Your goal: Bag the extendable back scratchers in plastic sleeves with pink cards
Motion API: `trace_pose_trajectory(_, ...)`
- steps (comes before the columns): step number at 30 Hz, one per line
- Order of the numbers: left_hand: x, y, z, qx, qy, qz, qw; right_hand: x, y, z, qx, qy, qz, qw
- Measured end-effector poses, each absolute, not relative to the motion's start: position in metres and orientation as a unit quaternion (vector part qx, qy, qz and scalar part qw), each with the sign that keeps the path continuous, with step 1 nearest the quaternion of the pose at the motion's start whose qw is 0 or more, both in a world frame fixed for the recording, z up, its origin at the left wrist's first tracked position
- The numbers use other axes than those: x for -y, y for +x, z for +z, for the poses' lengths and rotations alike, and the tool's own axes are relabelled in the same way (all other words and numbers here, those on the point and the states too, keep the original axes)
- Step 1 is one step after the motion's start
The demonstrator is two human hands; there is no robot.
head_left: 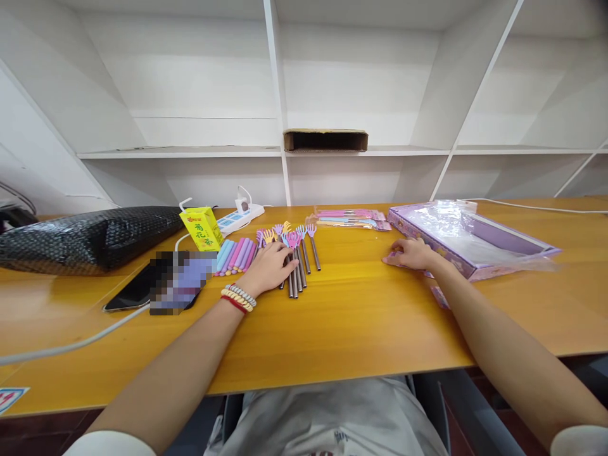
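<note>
Grey cloth [327, 411] over the wearer's lap sat nearest, bottom ctr of frame. Just left of ctr, on the yellow-brown wooden desk [351, 335], lay slim, metal-shafted scratchers w/ pastel claw heads [297, 278]. I judged them light & stiff, shafts prob. slippery, tines maybe bendable; mid-shaft looked the best hold. Left hand [270, 269] rested across them, fingers loosely bent, tips partly hidden, so I couldn't tell if it gripped any. Right hand [412, 253], right of ctr by the open purple cardboard box [503, 231], had fingers curled low; hold unclear.
</note>
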State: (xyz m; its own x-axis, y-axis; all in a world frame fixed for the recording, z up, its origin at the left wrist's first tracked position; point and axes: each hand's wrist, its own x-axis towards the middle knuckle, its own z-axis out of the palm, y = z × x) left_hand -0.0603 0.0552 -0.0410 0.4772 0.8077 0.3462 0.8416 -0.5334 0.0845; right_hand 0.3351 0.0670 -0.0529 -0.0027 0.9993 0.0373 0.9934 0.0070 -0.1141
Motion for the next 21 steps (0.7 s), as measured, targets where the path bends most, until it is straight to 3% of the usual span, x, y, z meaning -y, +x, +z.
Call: trace_pose_trajectory(21,-0.0489,-0.0526,-0.0365,0.516,-0.835,-0.186,0.038,-0.0677,0.3302,-0.0521,0.732,-0.676,0.055,0.071)
